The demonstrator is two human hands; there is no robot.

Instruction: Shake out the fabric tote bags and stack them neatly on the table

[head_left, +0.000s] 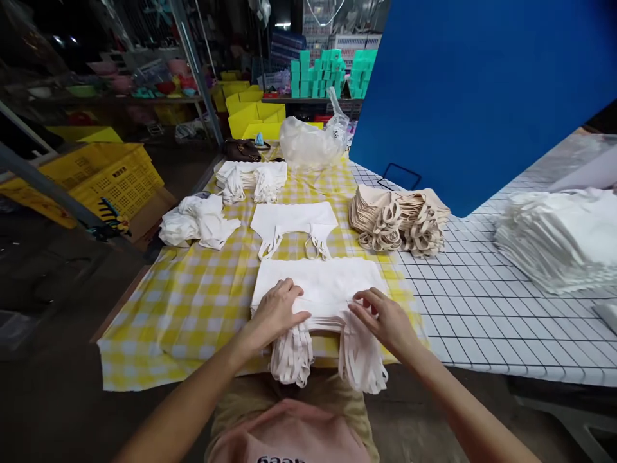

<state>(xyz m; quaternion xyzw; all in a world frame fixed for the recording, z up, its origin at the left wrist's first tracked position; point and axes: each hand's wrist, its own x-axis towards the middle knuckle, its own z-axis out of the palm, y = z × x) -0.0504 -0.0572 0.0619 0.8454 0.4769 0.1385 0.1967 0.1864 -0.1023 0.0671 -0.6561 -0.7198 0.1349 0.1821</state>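
Observation:
A thick stack of white strappy tops (322, 280) lies at the table's front edge, its straps hanging down over the edge in two bunches. My left hand (279, 308) rests on the stack's left side with fingers and thumb apart. At the right side, my right hand (380, 315) has thumb and fingers pinched on the top layer near the base of the strap. Just beyond the stack, a single white top (294, 217) lies flat, straps toward me.
Folded white tops (253, 173) and a crumpled white pile (195, 222) lie at left. Beige strappy tops (398, 215) sit at right, before a large blue panel (472, 96). A clear plastic bag (308, 145) stands behind. More white cloth (563, 235) lies far right.

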